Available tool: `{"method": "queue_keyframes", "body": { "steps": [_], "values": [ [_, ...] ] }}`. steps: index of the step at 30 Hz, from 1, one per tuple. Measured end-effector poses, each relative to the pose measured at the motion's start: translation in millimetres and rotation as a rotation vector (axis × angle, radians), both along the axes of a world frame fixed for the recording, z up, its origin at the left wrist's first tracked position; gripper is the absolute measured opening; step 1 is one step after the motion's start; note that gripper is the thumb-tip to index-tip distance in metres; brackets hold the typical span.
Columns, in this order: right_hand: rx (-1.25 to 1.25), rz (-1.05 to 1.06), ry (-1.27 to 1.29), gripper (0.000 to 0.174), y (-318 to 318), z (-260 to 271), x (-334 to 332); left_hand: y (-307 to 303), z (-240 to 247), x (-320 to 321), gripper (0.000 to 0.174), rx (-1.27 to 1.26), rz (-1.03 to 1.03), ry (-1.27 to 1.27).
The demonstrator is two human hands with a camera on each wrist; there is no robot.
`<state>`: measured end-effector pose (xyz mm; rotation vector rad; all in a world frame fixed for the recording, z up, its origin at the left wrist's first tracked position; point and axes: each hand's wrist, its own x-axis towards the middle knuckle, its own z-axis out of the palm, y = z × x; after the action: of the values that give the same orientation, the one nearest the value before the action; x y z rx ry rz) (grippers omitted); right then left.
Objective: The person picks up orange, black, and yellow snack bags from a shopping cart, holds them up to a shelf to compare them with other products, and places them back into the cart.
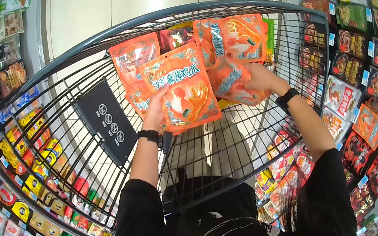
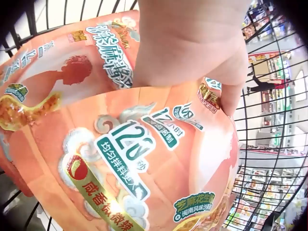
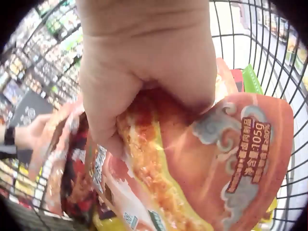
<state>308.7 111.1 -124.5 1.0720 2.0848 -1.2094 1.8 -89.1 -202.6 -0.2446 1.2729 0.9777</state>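
Note:
Over a wire shopping cart [image 1: 87,47], my left hand [image 1: 156,107] grips the lower edge of a large orange snack packet [image 1: 180,89] with teal lettering. The left wrist view shows the fingers [image 2: 192,48] curled over that packet [image 2: 120,159]. My right hand [image 1: 260,81] clutches a second, crumpled orange packet [image 1: 231,78]; in the right wrist view the fist [image 3: 144,72] is closed round its top [image 3: 231,159]. More orange packets [image 1: 136,57] [image 1: 236,34] lean against the cart's far end, with a dark red packet [image 1: 175,37] between them.
A black flap with warning signs [image 1: 107,121] hangs inside the cart on the left. A green packet [image 1: 269,34] stands at the far right corner. Shelves of snack packets line both sides, left [image 1: 19,146] and right [image 1: 360,64]. Pale floor tiles lie ahead.

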Motion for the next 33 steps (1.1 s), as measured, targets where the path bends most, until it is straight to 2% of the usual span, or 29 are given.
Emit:
{"method": "queue_keyframes", "body": {
  "steps": [2, 3, 6, 8, 10, 14, 17, 19, 20, 22, 24, 25, 28, 31, 33],
  "values": [
    [-0.116, -0.382, 0.211, 0.05, 13, 36, -11, 12, 14, -3, 0.039, 0.009, 0.039, -0.094],
    [-0.077, -0.432, 0.199, 0.048, 17, 51, -11, 17, 21, -5, 0.039, 0.043, 0.03, -0.084],
    [0.012, -0.424, 0.196, 0.046, 17, 113, -8, 22, 53, -8, 0.038, 0.134, 0.076, -0.172],
    [0.212, -0.385, 0.305, 0.044, 7, 164, -7, 31, 83, -10, 0.038, 0.175, 0.064, -0.201],
    [0.317, -0.429, 0.362, 0.035, -11, 216, 2, 35, 113, -3, 0.035, 0.286, 0.053, -0.192],
    [0.45, -0.626, 0.511, 0.036, -74, 296, 32, 22, 163, 13, 0.029, 0.552, 0.04, -0.26],
    [0.581, -0.782, 0.761, 0.037, -133, 316, 70, 10, 218, 46, 0.032, 0.715, -0.133, -0.2],
    [0.448, -0.993, 0.88, 0.036, -184, 324, 92, -8, 283, 81, 0.04, 0.766, -0.224, -0.146],
    [0.511, -1.035, 0.909, 0.036, -211, 328, 107, -18, 305, 102, 0.044, 0.783, -0.254, -0.112],
    [0.383, -1.115, 0.978, 0.035, -262, 332, 134, -39, 302, 126, 0.055, 0.761, -0.404, -0.061],
    [0.456, -1.226, 1.01, 0.036, -312, 339, 161, -60, 346, 176, 0.059, 0.906, -0.482, -0.134],
    [0.47, -1.288, 1.01, 0.037, -341, 341, 173, -72, 353, 195, 0.063, 0.88, -0.543, -0.153],
    [0.562, -1.491, 1.081, 0.036, -411, 323, 209, -103, 365, 250, 0.064, 0.97, -0.696, -0.183],
    [0.529, -1.703, 1.073, 0.032, -473, 326, 233, -125, 386, 296, 0.064, 0.806, -0.878, -0.264],
    [0.568, -1.813, 1.159, 0.028, -505, 339, 237, -134, 378, 321, 0.062, 0.974, -1.012, -0.323]
  ]
}}
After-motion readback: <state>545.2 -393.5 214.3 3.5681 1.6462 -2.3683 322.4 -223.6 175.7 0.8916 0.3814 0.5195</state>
